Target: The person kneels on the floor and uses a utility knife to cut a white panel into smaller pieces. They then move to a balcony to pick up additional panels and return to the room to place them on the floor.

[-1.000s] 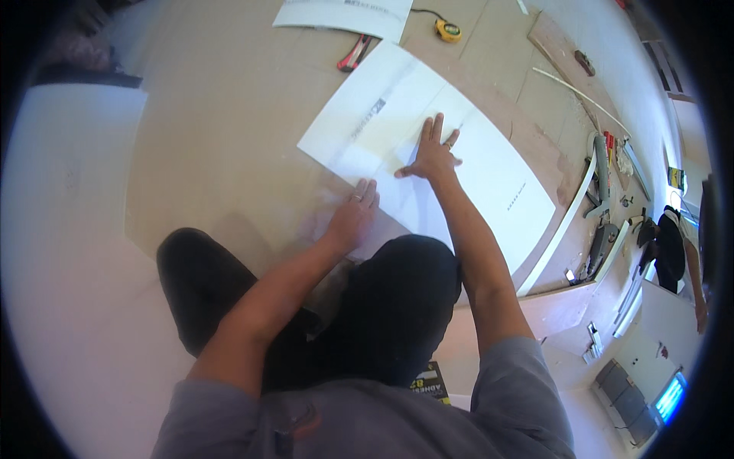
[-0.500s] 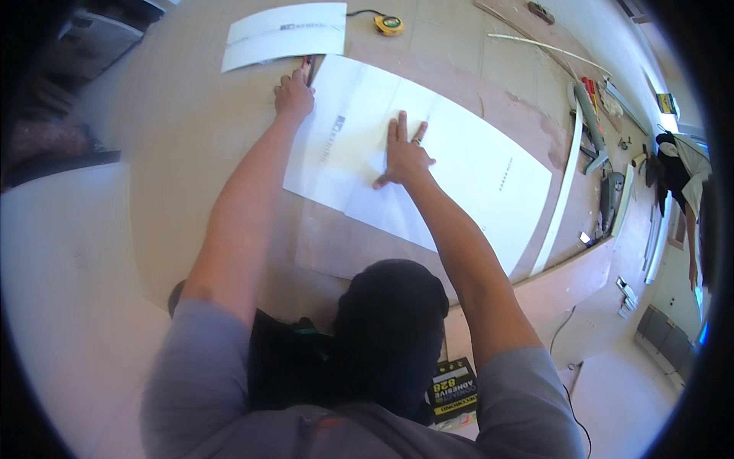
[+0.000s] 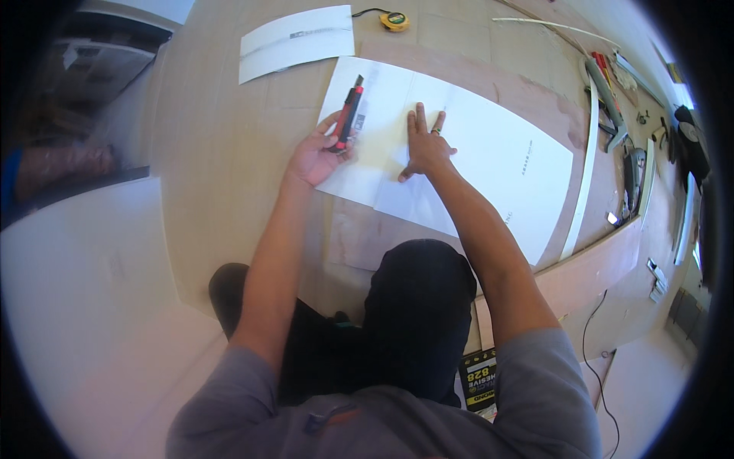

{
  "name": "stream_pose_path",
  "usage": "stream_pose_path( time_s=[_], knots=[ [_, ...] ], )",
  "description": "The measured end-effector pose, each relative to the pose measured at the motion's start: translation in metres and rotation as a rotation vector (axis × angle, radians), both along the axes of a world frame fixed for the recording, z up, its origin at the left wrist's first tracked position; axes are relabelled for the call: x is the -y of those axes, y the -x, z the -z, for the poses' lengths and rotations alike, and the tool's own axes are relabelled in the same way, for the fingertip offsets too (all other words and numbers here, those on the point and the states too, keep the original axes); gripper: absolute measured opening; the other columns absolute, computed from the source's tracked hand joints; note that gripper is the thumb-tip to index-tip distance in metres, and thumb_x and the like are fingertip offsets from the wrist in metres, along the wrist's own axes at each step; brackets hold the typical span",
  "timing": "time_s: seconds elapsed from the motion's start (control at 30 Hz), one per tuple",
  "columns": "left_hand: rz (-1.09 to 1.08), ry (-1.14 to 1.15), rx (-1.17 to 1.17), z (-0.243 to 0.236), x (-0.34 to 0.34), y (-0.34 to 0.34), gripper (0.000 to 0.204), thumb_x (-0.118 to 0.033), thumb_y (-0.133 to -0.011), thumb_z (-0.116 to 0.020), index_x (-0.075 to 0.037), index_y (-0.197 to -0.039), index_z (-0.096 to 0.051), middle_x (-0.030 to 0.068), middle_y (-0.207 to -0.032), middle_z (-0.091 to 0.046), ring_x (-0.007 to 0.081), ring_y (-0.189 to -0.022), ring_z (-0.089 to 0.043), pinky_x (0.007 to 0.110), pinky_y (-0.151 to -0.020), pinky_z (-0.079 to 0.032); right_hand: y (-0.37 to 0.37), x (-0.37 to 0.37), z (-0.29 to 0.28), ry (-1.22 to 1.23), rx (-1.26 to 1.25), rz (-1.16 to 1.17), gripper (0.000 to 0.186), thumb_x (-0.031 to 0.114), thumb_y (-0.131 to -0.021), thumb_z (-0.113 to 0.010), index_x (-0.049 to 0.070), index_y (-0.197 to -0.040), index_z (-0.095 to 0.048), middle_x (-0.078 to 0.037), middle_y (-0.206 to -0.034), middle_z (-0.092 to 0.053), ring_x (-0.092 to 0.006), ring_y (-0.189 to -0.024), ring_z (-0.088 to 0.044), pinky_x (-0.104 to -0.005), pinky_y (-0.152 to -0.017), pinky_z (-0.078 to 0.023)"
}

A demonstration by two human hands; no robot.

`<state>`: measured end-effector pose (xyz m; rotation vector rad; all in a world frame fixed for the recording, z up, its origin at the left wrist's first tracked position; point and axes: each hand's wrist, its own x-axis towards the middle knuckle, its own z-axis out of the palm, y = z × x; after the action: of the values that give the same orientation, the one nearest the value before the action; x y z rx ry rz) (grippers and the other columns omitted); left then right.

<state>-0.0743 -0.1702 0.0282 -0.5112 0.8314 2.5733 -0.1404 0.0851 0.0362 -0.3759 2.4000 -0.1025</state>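
Note:
My left hand (image 3: 319, 149) holds a red and black utility knife (image 3: 349, 115) upright over the left part of a large white sheet (image 3: 497, 145), its metal blade tip showing at the top. My right hand (image 3: 428, 141), with a ring on a finger, lies with spread fingers on the middle of that sheet. The sheet rests on a pinkish board (image 3: 353, 233) in front of my knees. A smaller white piece (image 3: 297, 46) lies beyond its far left corner.
A yellow tape measure (image 3: 394, 21) lies at the back. Along the right are long strips (image 3: 581, 183), hand tools (image 3: 612, 107) and a grey-black power tool (image 3: 631, 180). A black tin (image 3: 478, 386) stands by my right knee, near a cord. A white panel (image 3: 84, 252) is at the left.
My left hand left the sheet's near edge, reached the knife lying beside the far corner and picked it up, bringing it over the sheet. My right hand still rests spread there.

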Motion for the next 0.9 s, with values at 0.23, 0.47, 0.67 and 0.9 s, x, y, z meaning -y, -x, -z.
stream_pose_path(
  time_s=[0.23,0.47,0.67,0.9],
  knots=[
    [-0.034,-0.526,-0.186,0.027,-0.062,-0.017,0.048,-0.022,-0.094,-0.072,-0.008,-0.137,-0.055,0.0052,-0.100,-0.061,0.0165,-0.076,-0.054,0.035,-0.074,-0.049,0.001,0.003,-0.003,-0.001,-0.026,-0.010,0.157,0.040,-0.049,-0.102,0.010,-0.165,-0.001,-0.006,-0.172,0.015,-0.0538,-0.153,0.005,-0.0729,-0.095,-0.052],
    [0.056,-0.189,-0.065,0.024,-0.062,-0.019,0.044,-0.031,-0.097,-0.070,0.000,-0.126,-0.060,0.0039,-0.084,-0.062,0.0160,-0.071,-0.056,0.033,-0.065,-0.049,0.001,0.002,-0.005,-0.006,-0.009,-0.017,0.156,0.040,-0.049,-0.102,0.007,-0.164,-0.003,-0.007,-0.172,0.014,-0.0549,-0.152,0.003,-0.0715,-0.094,-0.054],
    [0.098,0.313,0.099,0.017,-0.072,-0.003,0.039,-0.027,-0.106,-0.047,0.003,-0.128,-0.056,0.0115,-0.085,-0.066,0.0198,-0.064,-0.061,0.037,-0.061,-0.053,0.001,0.004,-0.006,-0.022,-0.011,-0.016,0.156,0.040,-0.049,-0.102,0.008,-0.164,-0.003,-0.008,-0.172,0.014,-0.0554,-0.152,0.002,-0.0723,-0.093,-0.054],
    [0.109,1.480,-0.264,0.052,-0.096,0.060,0.042,-0.026,-0.105,-0.048,0.001,-0.137,-0.050,0.0172,-0.088,-0.070,0.0279,-0.073,-0.071,0.042,-0.069,-0.058,0.000,0.006,-0.001,-0.022,-0.042,-0.025,0.157,0.042,-0.049,-0.102,0.011,-0.165,-0.001,-0.007,-0.172,0.012,-0.0550,-0.152,0.003,-0.0717,-0.092,-0.055]
  ],
)
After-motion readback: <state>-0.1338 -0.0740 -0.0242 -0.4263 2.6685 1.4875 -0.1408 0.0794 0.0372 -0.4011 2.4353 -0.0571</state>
